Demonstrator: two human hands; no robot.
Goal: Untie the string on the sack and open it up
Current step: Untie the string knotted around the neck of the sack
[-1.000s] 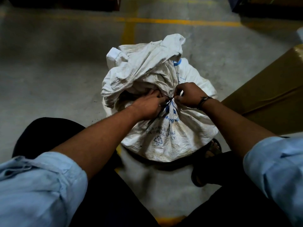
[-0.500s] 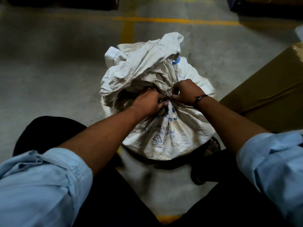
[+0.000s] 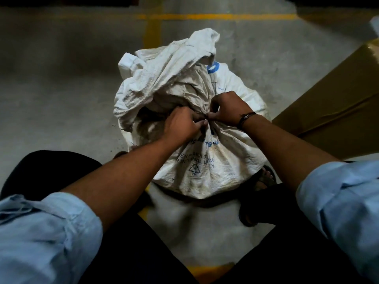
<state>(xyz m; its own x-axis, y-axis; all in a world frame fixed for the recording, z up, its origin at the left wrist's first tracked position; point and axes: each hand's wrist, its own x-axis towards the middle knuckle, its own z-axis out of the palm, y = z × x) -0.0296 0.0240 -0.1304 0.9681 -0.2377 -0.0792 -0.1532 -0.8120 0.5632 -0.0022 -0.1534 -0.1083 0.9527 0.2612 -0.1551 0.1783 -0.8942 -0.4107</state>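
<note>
Two hands on one tied sack.
Left hand (image 3: 180, 126) and right hand (image 3: 227, 108) are both curled, fingertips pinching the dark string (image 3: 205, 119) that cinches the white sack (image 3: 205, 167). Knot sits directly between the hands. Sack stands on concrete floor (image 3: 61, 95), loose top flopped beyond them. One cardboard box (image 3: 338, 103) just to the right.

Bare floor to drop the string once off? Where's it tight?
Free: concrete floor left of the sack, up to the yellow line; also the strip between sack and cardboard box, far side. Tight: sandalled foot beside the sack's right; left hand and right hand pinch the string at its neck.
</note>
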